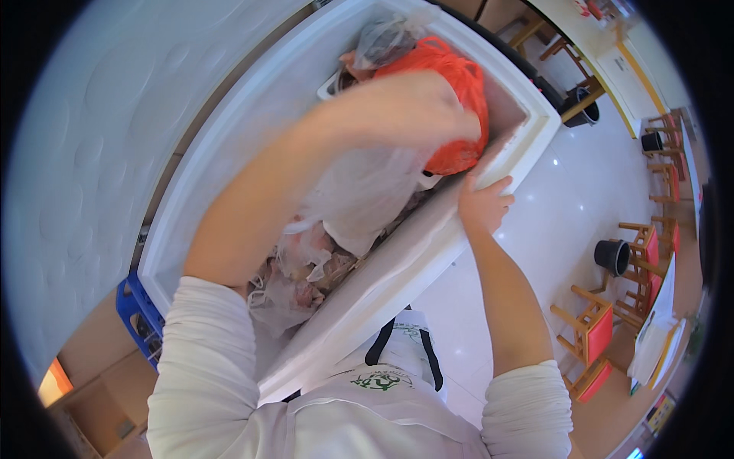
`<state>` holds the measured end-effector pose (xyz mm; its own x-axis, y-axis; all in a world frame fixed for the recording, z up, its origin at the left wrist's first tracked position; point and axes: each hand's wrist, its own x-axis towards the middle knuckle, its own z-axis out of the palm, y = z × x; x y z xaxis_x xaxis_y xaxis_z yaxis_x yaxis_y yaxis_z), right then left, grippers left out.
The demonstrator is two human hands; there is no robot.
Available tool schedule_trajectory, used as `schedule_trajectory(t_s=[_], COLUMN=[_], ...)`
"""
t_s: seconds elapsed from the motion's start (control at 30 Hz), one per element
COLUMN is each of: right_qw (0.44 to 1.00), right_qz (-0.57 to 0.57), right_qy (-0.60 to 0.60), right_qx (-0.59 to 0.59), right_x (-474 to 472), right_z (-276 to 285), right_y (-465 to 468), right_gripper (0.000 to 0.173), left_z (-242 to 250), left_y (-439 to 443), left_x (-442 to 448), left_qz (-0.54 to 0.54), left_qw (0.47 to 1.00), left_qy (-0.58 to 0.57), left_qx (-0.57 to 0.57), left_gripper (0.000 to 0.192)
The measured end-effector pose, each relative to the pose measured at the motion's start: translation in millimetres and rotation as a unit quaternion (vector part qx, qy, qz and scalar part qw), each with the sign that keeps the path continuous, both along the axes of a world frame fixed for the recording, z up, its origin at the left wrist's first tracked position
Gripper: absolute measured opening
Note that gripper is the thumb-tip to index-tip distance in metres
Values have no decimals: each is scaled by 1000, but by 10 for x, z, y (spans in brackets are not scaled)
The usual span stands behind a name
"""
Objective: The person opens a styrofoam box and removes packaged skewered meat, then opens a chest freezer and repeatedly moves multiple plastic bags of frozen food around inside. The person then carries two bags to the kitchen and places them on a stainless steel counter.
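An open white chest freezer [355, 338] lies below me, its walls lined with frost. My left hand [438, 109], blurred, is inside it over a red plastic bag [456, 158] near the far end. A whitish translucent plastic bag [367, 192] hangs or lies just under that hand; whether the fingers grip either bag cannot be told. My right hand [484, 203] grips the freezer's near rim, fingers curled over the edge. Clear bags of what looks like frozen meat [304, 295] lie towards the near end. A knotted clear bag with dark contents [384, 43] rests beyond the red bag.
A large pale surface with round bumps [114, 115] stands along the freezer's left side. A blue plastic crate [137, 321] is at the lower left. On the right, wooden stools with red seats [599, 333], black bins [612, 256] and tables stand on a shiny tiled floor.
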<state>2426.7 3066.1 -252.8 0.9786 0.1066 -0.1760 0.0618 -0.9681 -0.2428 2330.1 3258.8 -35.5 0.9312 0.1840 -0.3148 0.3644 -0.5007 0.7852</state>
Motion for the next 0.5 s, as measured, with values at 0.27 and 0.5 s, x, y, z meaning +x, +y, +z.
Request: schedule_trajectory(t_s=[0.27,0.5], right_qw=[1000,998], right_qz=[-8,-7], right_qy=[-23,-34], right_qx=[-19,-43], right_x=[21,48], right_z=[-142,-218], right_y=[6,24], right_gripper=[94,96], left_z=[-1671,-3312], left_y=[255,-465], left_x=[-1542,-3973], left_qz=[284,316], left_qw=[957,919], left_qy=[-12,221], left_qx=[-50,73], left_gripper=[31,33])
